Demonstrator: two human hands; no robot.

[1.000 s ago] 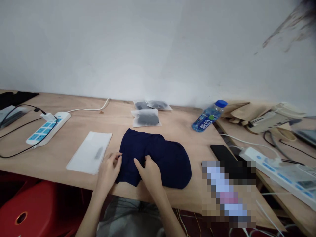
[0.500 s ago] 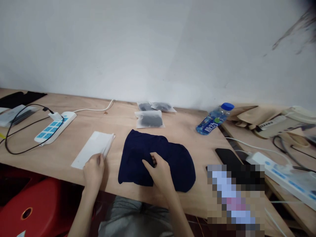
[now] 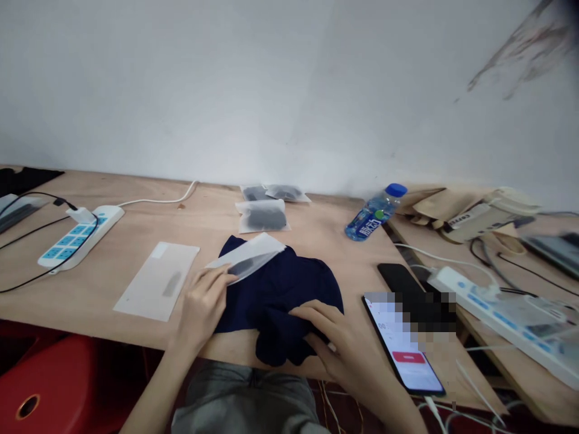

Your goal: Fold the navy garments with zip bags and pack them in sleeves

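Observation:
A dark navy cloth garment (image 3: 289, 289) lies bunched near the front edge of a wooden table (image 3: 212, 223). My left hand (image 3: 202, 305) pinches a frosted plastic bag (image 3: 248, 256) and holds it lifted over the garment's left part. My right hand (image 3: 337, 346) rests on the garment's right front part, fingers curled into the fabric. More flat frosted bags (image 3: 157, 279) lie on the table to the left of my left hand.
Packed bags with dark contents (image 3: 262, 215) lie at the back. A blue-capped water bottle (image 3: 373, 213) lies on its side. A lit phone (image 3: 404, 346) sits right of my right hand. White power strips (image 3: 78, 234) with cables flank both sides. A red stool (image 3: 40, 386) stands below left.
My left hand took one frosted bag from the stack and brought it right, over the garment. My right hand gathered the garment towards the table's front edge, bunching it.

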